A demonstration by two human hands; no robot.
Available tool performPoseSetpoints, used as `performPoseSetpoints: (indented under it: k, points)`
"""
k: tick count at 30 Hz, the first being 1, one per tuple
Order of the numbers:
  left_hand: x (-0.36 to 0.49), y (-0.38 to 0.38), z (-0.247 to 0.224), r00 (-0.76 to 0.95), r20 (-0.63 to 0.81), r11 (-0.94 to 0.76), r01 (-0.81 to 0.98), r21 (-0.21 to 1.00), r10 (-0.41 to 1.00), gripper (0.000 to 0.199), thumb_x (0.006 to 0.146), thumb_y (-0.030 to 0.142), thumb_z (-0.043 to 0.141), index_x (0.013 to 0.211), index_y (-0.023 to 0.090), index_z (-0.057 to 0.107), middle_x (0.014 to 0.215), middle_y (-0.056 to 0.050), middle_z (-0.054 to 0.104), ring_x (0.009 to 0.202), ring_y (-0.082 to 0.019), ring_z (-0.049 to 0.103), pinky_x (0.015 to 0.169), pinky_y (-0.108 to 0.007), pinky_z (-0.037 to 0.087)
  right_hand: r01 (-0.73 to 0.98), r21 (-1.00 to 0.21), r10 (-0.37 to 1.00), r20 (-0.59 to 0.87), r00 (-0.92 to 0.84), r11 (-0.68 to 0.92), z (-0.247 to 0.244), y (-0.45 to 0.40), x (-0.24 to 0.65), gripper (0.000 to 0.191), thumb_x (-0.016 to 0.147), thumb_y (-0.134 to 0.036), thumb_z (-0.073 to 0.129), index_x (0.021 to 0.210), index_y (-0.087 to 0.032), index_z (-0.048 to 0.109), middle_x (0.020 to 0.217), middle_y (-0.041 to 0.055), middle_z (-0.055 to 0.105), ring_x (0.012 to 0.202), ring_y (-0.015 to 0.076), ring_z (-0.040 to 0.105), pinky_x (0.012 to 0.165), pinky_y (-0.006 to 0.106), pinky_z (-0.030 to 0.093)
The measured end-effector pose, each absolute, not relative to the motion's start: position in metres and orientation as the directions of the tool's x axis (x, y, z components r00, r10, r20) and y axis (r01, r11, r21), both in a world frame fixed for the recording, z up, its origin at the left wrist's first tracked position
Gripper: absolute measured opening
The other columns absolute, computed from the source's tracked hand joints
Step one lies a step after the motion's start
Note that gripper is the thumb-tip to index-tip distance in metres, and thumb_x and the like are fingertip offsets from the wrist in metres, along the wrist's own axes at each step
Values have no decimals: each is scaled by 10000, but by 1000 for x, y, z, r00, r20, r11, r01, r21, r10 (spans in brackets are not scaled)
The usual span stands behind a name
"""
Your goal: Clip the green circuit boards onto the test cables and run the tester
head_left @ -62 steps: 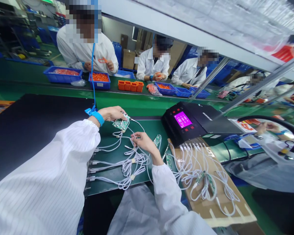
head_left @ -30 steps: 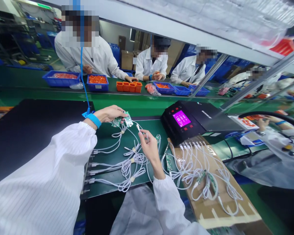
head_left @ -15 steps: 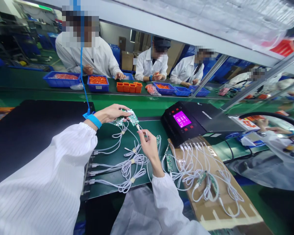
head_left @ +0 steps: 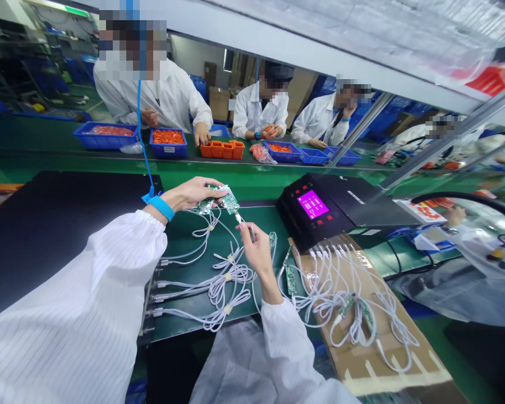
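Note:
My left hand [head_left: 197, 192] is closed on a green circuit board [head_left: 229, 200], with another green board [head_left: 205, 206] beneath the fingers. My right hand [head_left: 256, 244] pinches the white plug of a cable [head_left: 238, 216] at the near corner of the held board. The plug meets the board's edge; how deep it sits I cannot tell. Below my hands, coiled white cables [head_left: 227, 283] tied with pale bands lie on the green work surface [head_left: 185, 325]. To the right of my right hand, a narrow circuit board [head_left: 291, 280] lies among more cables.
A black tester with a lit magenta screen [head_left: 313, 205] stands to the right. White cables run from it over a cardboard sheet [head_left: 362, 359]. Behind are blue bins [head_left: 168, 150], orange parts [head_left: 222, 150] and several co-workers. A blue cord [head_left: 141, 112] hangs to my left wristband.
My hands and the held board have barely moved. Across the line, one co-worker's hand has moved down to the orange parts, and another co-worker has raised a hand to the face.

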State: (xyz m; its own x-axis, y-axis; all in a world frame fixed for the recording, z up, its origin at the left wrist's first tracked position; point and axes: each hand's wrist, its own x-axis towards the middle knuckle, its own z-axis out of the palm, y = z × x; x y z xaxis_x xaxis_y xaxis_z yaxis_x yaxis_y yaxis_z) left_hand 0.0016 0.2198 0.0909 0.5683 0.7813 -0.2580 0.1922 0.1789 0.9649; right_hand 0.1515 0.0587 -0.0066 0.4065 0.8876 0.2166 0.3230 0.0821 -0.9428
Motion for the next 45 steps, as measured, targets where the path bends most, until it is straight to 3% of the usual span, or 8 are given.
performPoseSetpoints:
  k: [12, 19, 22, 31, 45]
  points:
    - [2, 218, 92, 553, -251, 141, 235, 962, 794, 439, 751, 231, 909, 1148, 127, 751, 834, -101, 774, 684, -146, 698, 595, -221, 497, 291, -953, 898, 204, 390, 90, -7, 61, 150, 471, 942, -619, 539, 889, -192, 731, 635, -24, 440, 546, 118, 340, 497, 258, 262]
    - [1, 214, 95, 614, -188, 34, 254, 967, 767, 484, 549, 402, 1003, 835, 108, 746, 761, -91, 752, 634, -133, 639, 604, -253, 493, 259, -959, 886, 220, 408, 118, -8, 61, 152, 475, 915, -623, 584, 858, -175, 731, 643, -33, 465, 526, 95, 312, 485, 253, 227]
    - [3, 213, 95, 624, -183, 36, 241, 970, 760, 506, 492, 404, 1017, 808, 118, 742, 751, -88, 748, 677, -157, 659, 628, -271, 513, 260, -959, 886, 215, 411, 112, -8, 60, 153, 476, 909, -623, 590, 863, -171, 734, 632, -37, 449, 519, 94, 310, 479, 254, 218]
    - [1, 216, 92, 641, -178, 16, 251, 968, 747, 521, 478, 428, 1011, 816, 123, 756, 775, -96, 754, 719, -182, 680, 617, -282, 514, 218, -970, 892, 190, 410, 107, -6, 60, 147, 491, 889, -639, 600, 851, -167, 730, 672, -24, 514, 490, 74, 252, 449, 253, 186]
    - [0, 214, 97, 646, -209, -6, 315, 949, 734, 457, 517, 437, 993, 735, 140, 723, 740, -89, 735, 621, -142, 612, 570, -262, 445, 231, -968, 885, 194, 422, 102, -11, 60, 149, 493, 891, -620, 598, 887, -155, 765, 585, -47, 408, 488, 79, 229, 454, 247, 187]
